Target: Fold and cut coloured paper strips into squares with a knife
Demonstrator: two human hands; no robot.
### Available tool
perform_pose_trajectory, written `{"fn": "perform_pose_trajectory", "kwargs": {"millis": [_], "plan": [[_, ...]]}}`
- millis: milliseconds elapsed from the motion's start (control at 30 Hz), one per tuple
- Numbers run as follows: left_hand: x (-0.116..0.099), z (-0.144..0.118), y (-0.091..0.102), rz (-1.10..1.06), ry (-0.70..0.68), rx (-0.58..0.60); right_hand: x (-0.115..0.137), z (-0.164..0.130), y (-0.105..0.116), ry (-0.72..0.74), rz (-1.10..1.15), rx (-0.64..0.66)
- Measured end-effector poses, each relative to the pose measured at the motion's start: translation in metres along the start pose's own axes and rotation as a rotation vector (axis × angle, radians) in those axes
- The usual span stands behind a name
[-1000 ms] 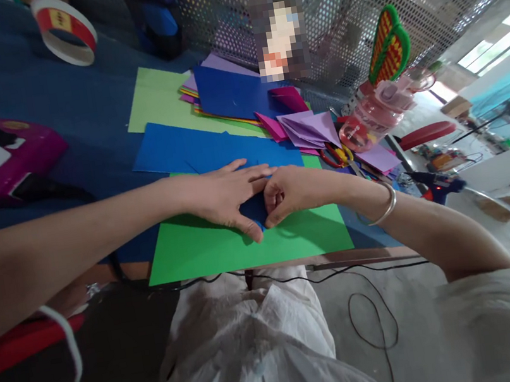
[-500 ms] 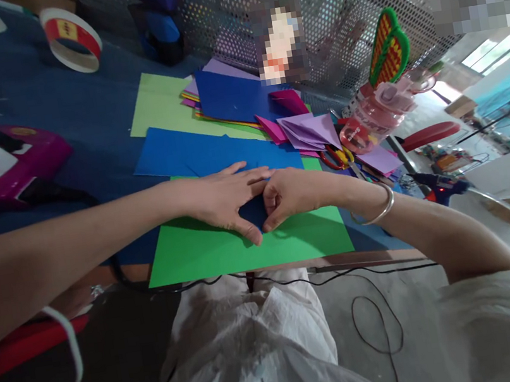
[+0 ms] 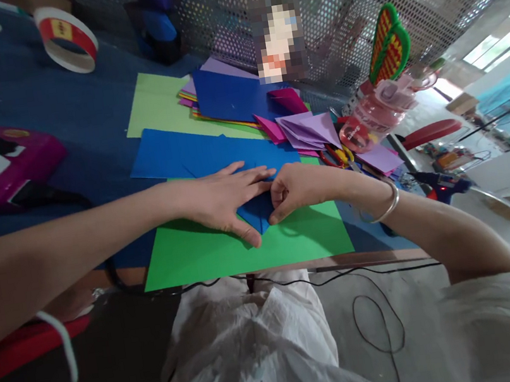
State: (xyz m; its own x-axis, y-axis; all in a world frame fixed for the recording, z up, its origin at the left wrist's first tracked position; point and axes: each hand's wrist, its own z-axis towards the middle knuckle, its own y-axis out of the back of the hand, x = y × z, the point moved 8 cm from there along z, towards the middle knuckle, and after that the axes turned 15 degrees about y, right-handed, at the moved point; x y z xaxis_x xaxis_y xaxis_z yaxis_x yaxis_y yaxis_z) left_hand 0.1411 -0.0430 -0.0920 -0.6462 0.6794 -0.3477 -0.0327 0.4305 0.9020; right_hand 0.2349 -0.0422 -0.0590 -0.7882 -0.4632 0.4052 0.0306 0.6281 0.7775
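A small piece of folded blue paper [image 3: 259,214] lies on a bright green sheet [image 3: 198,257] near the table's front edge, its point toward me and part of it under my hands. My left hand [image 3: 221,201] is pressed flat over it with fingers and thumb spread. At the paper's right edge, my right hand [image 3: 300,187] is closed, fingers curled and thumb tip against the edge. A larger blue sheet [image 3: 172,149] lies just beyond both hands.
Behind are a light green sheet [image 3: 151,104], a dark blue stack of paper [image 3: 231,95] and folded purple paper [image 3: 308,132]. Scissors [image 3: 338,156] and a pink bottle [image 3: 364,120] stand right. Left are a tape roll [image 3: 67,40] and a magenta device [image 3: 33,154]. A glue gun [image 3: 441,185] sits far right.
My right hand has shifted slightly right along the paper, and more of the folded blue paper shows between my hands. My left hand stays almost where it was, still flat.
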Motion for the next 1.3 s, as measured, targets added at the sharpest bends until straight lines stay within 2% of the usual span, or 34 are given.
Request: {"fn": "perform_pose_trajectory", "kwargs": {"millis": [167,733,867,967,1033,1200,1300], "plan": [[0.001,0.0,0.0,0.012,0.013,0.009,-0.01,0.001,0.004,0.005,0.011,0.003],[0.002,-0.001,-0.001,0.046,0.031,0.014,-0.08,-0.013,0.027,-0.057,0.118,-0.103],[0.001,-0.002,0.001,0.023,0.02,0.005,-0.089,-0.018,0.033,-0.048,0.142,-0.135],[0.0,-0.002,0.002,0.025,0.022,0.004,-0.081,-0.024,0.037,-0.048,0.108,-0.19],[-0.001,-0.002,0.002,0.043,0.025,0.01,-0.063,-0.027,0.035,-0.02,0.083,-0.234],[-0.004,-0.002,0.002,0.088,0.022,0.017,-0.005,-0.019,0.004,0.109,0.043,-0.163],[-0.005,-0.002,0.003,0.097,0.024,0.024,0.014,-0.012,-0.008,0.128,0.0,-0.134]]}}
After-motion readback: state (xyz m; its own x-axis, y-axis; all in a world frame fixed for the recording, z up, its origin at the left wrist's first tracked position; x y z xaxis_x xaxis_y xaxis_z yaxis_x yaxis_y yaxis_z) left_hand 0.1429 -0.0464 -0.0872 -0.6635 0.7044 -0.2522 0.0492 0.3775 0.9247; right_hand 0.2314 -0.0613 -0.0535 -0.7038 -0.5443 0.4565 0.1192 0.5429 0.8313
